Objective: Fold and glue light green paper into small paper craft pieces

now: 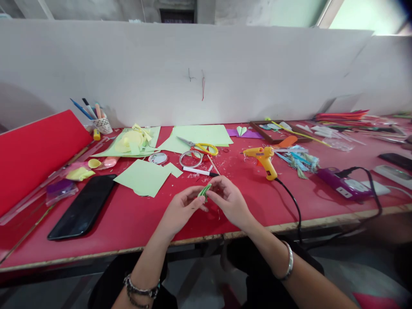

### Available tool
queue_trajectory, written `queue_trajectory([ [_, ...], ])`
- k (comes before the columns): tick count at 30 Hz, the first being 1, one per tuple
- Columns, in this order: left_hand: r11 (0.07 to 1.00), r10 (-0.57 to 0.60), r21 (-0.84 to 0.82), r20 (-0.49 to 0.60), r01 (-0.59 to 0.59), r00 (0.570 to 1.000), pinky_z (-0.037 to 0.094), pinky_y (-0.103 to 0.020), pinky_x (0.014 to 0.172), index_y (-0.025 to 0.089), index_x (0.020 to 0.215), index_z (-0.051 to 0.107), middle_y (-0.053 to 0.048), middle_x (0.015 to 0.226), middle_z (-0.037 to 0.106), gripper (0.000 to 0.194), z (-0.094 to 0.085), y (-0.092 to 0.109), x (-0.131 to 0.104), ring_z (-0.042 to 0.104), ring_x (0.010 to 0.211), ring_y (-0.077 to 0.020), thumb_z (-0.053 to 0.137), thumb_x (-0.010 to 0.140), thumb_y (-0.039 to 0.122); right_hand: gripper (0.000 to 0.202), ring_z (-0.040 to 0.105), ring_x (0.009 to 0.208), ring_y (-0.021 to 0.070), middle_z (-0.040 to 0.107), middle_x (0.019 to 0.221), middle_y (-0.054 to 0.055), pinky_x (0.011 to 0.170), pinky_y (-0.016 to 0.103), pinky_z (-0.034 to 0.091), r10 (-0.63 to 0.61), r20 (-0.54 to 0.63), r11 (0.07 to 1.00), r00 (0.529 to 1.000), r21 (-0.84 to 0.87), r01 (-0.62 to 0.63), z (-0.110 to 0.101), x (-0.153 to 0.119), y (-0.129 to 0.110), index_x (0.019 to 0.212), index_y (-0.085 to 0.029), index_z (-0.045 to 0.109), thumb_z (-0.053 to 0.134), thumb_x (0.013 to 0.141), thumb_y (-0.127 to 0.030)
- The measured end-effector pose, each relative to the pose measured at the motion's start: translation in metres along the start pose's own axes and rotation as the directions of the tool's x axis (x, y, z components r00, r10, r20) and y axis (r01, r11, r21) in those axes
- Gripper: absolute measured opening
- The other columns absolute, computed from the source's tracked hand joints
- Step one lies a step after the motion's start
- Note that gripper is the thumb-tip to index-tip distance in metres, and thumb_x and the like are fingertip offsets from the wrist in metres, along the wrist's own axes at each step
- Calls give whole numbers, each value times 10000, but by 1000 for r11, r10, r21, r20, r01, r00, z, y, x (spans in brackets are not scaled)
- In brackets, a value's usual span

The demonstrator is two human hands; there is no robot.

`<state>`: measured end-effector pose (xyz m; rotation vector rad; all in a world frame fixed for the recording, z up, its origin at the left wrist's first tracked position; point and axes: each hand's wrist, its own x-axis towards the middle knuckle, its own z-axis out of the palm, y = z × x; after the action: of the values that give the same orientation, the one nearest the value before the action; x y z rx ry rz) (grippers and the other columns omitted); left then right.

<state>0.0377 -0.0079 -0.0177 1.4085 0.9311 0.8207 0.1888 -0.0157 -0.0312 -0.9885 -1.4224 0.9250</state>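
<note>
A small folded piece of green paper (204, 192), with pleat-like lines, is pinched between my two hands above the front of the red table (244, 210). My left hand (183, 208) grips its left side with thumb and fingers. On the other side, my right hand (230, 201) pinches its right edge. Just beyond my fingers lies a white marker with a black cap (198, 171). Scissors with yellow handles (206, 148) and a clear tape roll (190, 159) lie behind the marker. To the left is a light green paper sheet (143, 177).
A yellow glue gun (265, 161) stands at the right, its black cord running over the table edge. A purple power strip (344, 184) sits farther right. A black phone (83, 208) lies at the left, below a pen cup (102, 124). A white partition (144, 73) rises behind.
</note>
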Motion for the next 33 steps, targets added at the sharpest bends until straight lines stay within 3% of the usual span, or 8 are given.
queue_trajectory([
  [11, 998, -52, 35, -57, 54, 997, 485, -309, 735, 164, 1016, 577, 0, 661, 658, 293, 2, 5, -1, 644, 628, -161, 475, 805, 340, 119, 528, 677, 114, 522, 739, -8, 644, 255, 461, 10, 40, 1000, 999, 1, -10, -1, -1, -3, 855, -202, 476, 541, 757, -215],
  [20, 998, -58, 19, -49, 59, 997, 485, -290, 727, 167, 1046, 570, -20, 831, 670, 309, 1, 3, 1, 641, 638, -146, 449, 829, 350, 200, 530, 675, 109, 521, 738, -17, 633, 242, 451, 31, -1, 998, 1000, 55, -31, 1, -1, 0, 906, -209, 428, 545, 743, -218],
  [26, 999, -1, 48, -18, 2, 1000, 470, -295, 781, 173, 1079, 566, -42, 982, 656, 347, 0, 2, 0, 642, 710, -151, 413, 849, 383, 59, 515, 632, 108, 514, 694, -10, 598, 238, 444, -10, 3, 996, 1000, -91, 10, -1, -2, -1, 728, -192, 467, 510, 764, -211],
  [33, 989, 22, 149, -75, -11, 997, 450, -297, 815, 161, 1049, 594, -51, 951, 669, 371, -1, 1, 1, 607, 893, -191, 399, 849, 405, 29, 529, 687, 122, 528, 733, 5, 650, 249, 447, -69, 7, 985, 998, -156, 69, -5, -2, -1, 740, -184, 491, 493, 768, -179],
])
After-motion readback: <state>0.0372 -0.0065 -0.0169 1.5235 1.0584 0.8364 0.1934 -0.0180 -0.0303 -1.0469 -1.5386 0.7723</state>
